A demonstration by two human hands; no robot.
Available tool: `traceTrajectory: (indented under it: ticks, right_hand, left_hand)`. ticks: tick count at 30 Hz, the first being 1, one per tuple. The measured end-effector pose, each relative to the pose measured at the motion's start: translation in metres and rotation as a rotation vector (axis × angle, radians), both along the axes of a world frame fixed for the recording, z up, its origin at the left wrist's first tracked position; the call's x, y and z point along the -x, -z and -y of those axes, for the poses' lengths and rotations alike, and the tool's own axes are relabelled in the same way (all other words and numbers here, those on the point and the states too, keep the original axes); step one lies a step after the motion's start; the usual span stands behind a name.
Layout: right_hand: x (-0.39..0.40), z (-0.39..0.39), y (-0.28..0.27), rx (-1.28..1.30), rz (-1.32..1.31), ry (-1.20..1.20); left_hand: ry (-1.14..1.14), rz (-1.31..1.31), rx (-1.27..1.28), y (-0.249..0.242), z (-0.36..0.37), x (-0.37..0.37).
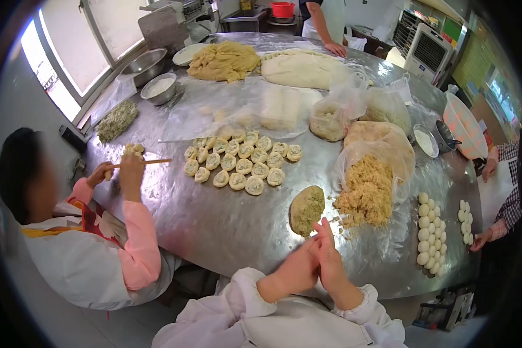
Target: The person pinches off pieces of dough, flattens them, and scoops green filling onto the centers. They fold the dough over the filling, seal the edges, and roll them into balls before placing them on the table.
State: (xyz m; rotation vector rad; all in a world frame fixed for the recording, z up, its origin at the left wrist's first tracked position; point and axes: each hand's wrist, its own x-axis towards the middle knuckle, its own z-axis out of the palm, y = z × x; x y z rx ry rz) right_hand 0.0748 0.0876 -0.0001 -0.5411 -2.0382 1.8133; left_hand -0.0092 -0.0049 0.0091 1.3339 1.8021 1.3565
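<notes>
My left hand [293, 271] and my right hand [332, 259] are pressed palm to palm just above the near edge of the round steel table [214, 223]. Whatever lies between the palms is hidden. Right beyond my fingertips sits a flattened dough lump topped with greenish filling [305, 210]. To its right a heap of crumbly yellow filling [365, 194] spills from a plastic bag. Several filled, open pastries [243, 165] lie in rows at the table's middle.
A seated person [87, 249] on the left holds a thin stick [148, 162] over a pastry. Rows of white dough balls [429, 238] lie at right, near another person's hands [481, 239]. Big dough masses [301, 69], bags [329, 120] and metal bowls [158, 87] fill the far side.
</notes>
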Motion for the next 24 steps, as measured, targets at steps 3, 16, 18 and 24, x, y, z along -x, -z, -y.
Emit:
traceTrajectory:
  ticks: [3,16,18,24]
  right_hand:
    - [-0.001,0.007,-0.023,-0.303,0.138,0.048]
    - [-0.028,-0.001,-0.019,-0.22,0.17,-0.01]
    - [-0.032,-0.007,-0.02,-0.144,0.197,0.089]
    - [-0.022,-0.033,-0.003,-0.506,0.064,0.467]
  left_hand:
    - [-0.125,0.038,0.109,0.006,0.005,0.011]
    - [0.121,0.181,0.26,0.022,0.019,0.004]
    - [0.257,0.352,0.396,0.015,0.03,0.005]
    - [-0.087,1.235,0.189,0.0,0.038,0.014]
